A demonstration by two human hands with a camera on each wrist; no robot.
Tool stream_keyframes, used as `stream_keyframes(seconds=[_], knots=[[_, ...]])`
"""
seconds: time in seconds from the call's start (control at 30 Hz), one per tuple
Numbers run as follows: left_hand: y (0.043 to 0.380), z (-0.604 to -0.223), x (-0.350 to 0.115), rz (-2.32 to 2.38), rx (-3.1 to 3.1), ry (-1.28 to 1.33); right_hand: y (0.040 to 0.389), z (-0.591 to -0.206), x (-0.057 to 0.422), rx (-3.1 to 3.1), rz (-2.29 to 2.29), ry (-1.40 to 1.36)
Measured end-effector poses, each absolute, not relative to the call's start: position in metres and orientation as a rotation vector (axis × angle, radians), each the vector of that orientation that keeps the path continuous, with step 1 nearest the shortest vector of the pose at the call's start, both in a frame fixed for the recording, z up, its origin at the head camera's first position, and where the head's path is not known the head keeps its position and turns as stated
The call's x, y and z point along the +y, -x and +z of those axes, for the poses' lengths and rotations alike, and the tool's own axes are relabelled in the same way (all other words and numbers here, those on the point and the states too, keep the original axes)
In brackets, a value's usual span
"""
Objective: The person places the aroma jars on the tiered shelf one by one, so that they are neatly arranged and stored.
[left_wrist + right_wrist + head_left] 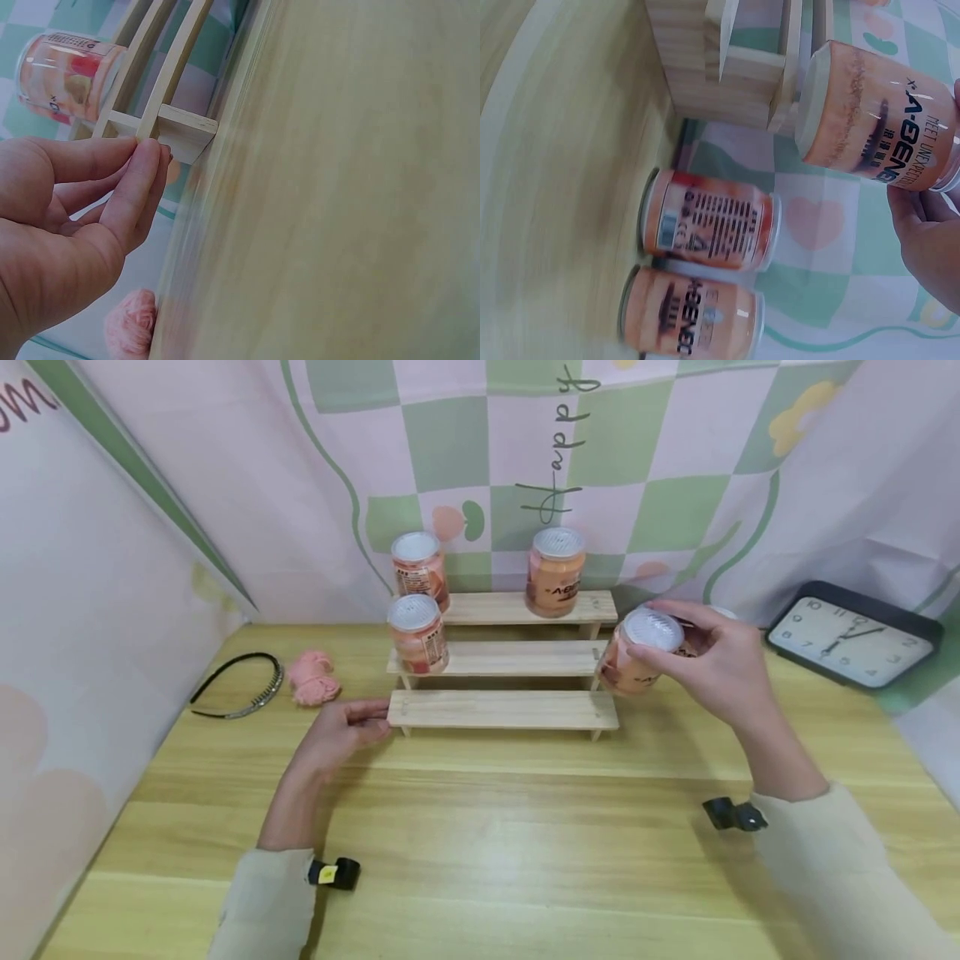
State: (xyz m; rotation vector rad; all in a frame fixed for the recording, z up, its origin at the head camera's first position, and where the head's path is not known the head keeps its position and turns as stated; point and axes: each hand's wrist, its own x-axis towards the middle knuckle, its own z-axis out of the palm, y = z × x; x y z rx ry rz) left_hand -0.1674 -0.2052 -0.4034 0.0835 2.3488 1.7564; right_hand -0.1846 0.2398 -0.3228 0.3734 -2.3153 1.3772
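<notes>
A three-step wooden display rack [502, 710] stands on the table. My left hand [333, 739] pinches the left end of its lowest plank between thumb and fingertips, as the left wrist view shows. Near the top, my right hand [723, 668] grips a clear jar with an orange-pink label and pale lid [628, 667]. That jar is raised beside the right end of the middle step. On the top step stand one similar jar [417, 572] at left and another [555, 581] towards the right. A third jar [418, 639] sits at the middle step's left end.
Two more jars, one with small print [709, 221] and one with large letters [694, 315], stand on the table right of the rack, mostly behind my right hand in the head view. A clock [855, 639] lies far right. Pink yarn [313, 678] and a headband [258, 697] lie left.
</notes>
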Motion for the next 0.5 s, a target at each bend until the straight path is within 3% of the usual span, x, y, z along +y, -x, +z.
stream_keyframes(seconds=[0.5], knots=[[0.169, -0.404, -0.205, 1.734, 2.356, -0.061, 0.201, -0.319, 0.204, -2.332, 1.445, -0.380]])
